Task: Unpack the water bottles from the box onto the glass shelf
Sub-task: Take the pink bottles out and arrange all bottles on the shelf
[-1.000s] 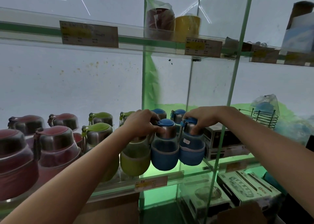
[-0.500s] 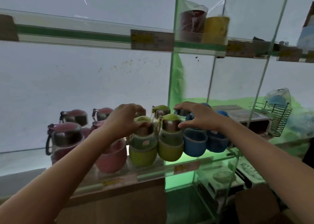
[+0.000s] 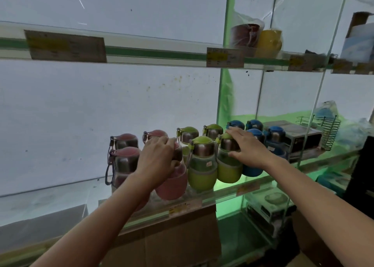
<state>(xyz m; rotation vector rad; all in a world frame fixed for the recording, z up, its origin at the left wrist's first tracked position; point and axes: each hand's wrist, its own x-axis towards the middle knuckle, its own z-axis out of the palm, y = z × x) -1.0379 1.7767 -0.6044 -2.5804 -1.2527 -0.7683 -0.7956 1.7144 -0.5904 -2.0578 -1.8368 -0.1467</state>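
Left hand (image 3: pixel 156 161) clenched around the metal neck of a front-row pink water bottle (image 3: pixel 172 182), bottle tilted. Right hand (image 3: pixel 245 147) flat, fingers spread, palm against a front-row green water bottle (image 3: pixel 229 165), not closed on it. Pink, green and blue bottles (image 3: pixel 274 135) stand in two rows on the glass shelf (image 3: pixel 253 182).

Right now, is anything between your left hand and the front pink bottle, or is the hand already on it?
Nothing visible. The left hand is already wrapped around the neck of the front pink bottle on the glass shelf. The right hand rests on a green bottle beside it.
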